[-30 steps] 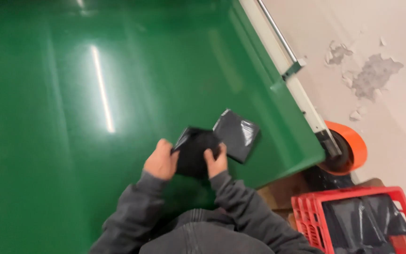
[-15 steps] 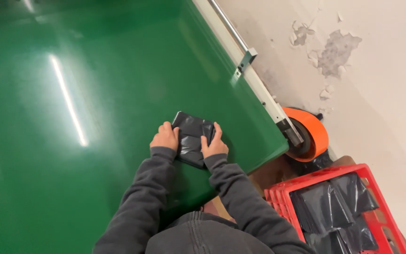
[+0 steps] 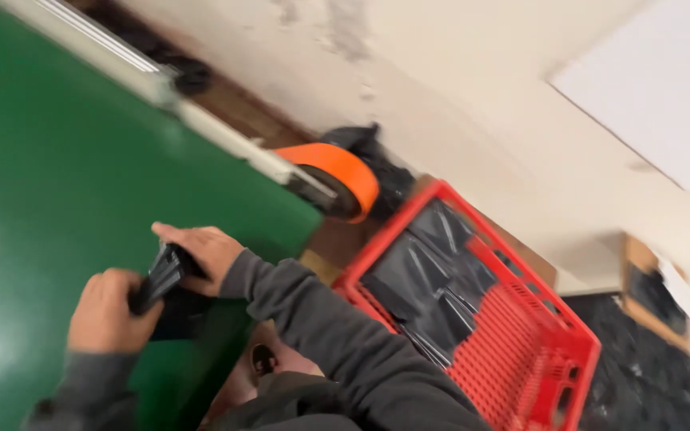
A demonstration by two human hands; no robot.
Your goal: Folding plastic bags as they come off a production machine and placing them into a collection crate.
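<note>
A folded black bag (image 3: 163, 281) is gripped by the left hand (image 3: 108, 313) and right hand (image 3: 205, 251), both closed, left of the red crate (image 3: 553, 319).

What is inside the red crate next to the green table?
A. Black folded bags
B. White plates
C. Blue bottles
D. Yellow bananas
A: shiny black folded bags lie stacked in the red crate, like the black bundle that the left hand and right hand hold.
</note>
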